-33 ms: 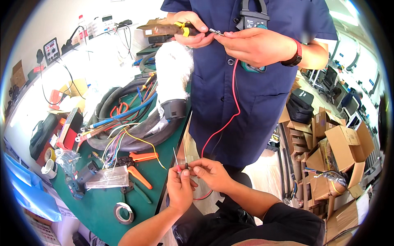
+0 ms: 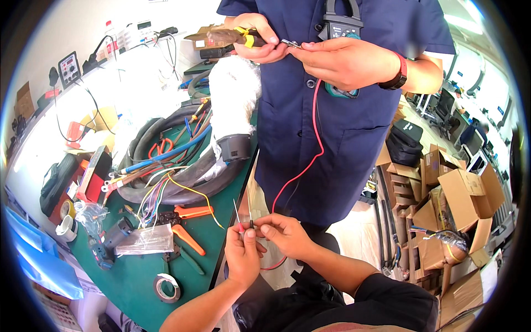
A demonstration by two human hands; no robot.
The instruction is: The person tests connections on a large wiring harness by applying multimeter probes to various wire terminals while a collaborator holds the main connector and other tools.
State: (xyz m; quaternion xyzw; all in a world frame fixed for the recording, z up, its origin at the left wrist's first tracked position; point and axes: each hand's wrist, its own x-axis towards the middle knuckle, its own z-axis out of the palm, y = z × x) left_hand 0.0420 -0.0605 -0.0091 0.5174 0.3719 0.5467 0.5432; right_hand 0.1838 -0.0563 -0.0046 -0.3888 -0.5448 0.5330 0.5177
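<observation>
My left hand is closed around a red test probe, its thin metal tip pointing up. Beside it stands a black test probe, also tip up, pinched by the fingers of my right hand. The two probes are close together, just off the table edge. A red lead hangs from a co-worker's hands and runs down behind my right hand. The co-worker's hands hold a small metal piece and a dark cable with yellow bands. A clamp meter is at the co-worker's chest.
On the green table lie a coil of thick black cable, orange-handled pliers, a tape roll and a cordless drill. Cardboard boxes are stacked on the right. The co-worker stands directly in front.
The co-worker's hand with the yellow-banded cable has shifted very slightly. My hands and both probes look unmoved.
</observation>
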